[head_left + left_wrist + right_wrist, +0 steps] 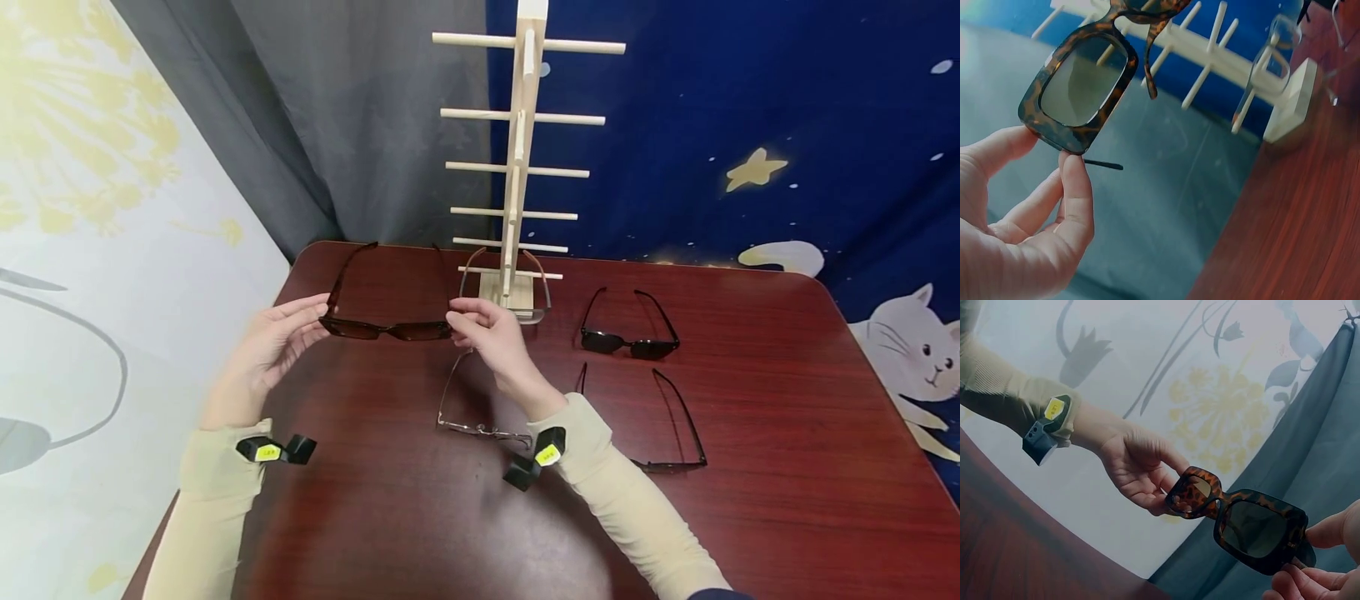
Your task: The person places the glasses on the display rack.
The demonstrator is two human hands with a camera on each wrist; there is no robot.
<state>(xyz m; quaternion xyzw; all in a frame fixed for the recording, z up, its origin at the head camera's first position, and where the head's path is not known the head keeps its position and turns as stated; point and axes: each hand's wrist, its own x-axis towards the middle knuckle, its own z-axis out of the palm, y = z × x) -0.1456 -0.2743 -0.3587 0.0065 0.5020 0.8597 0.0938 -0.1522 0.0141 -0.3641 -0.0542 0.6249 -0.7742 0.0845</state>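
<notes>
Aloft over a red-brown table [787,400], pinching tortoiseshell sunglasses [356,331] by both ends with left hand [281,337] and right hand [491,342], near a wooden rack [528,92], with wire-rimmed glasses [480,430] nearby, dark sunglasses [602,342] at right, black-framed glasses [678,466] partly behind the right sleeve [630,496]

We are holding our left forearm [213,500] and right forearm [637,504] out in front, the first leaning slightly inward, the second slanting more sharply. Our left hand [281,342] and right hand [493,337] are facing each other, apart, roughly level, each pinching between thumb [1007,150] and bent fingers [1077,197].
</notes>
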